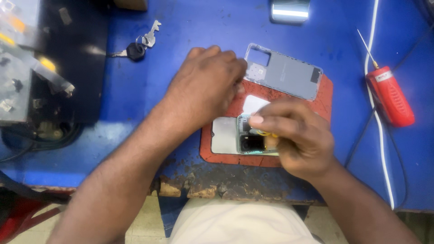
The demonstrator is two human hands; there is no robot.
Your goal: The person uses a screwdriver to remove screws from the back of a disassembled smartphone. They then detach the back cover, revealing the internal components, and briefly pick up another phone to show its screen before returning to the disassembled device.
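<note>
Cloth (pixel 239 223) of pale colour shows nearest, under the worn edge of the blue table (pixel 149 113). Beyond it lies a red mat (pixel 217 156) bearing an opened phone (pixel 251 142), its insides bared. The right hand (pixel 296 135) rests over the phone, fingers pinched on a small yellow tool (pixel 266 133). The left hand (pixel 205 88) lies palm down on the mat's upper part, fingers curled, grasping nothing visible. Farther off sit a grey back cover (pixel 287 72), a red screwdriver (pixel 389 96), and keys (pixel 138 47).
</note>
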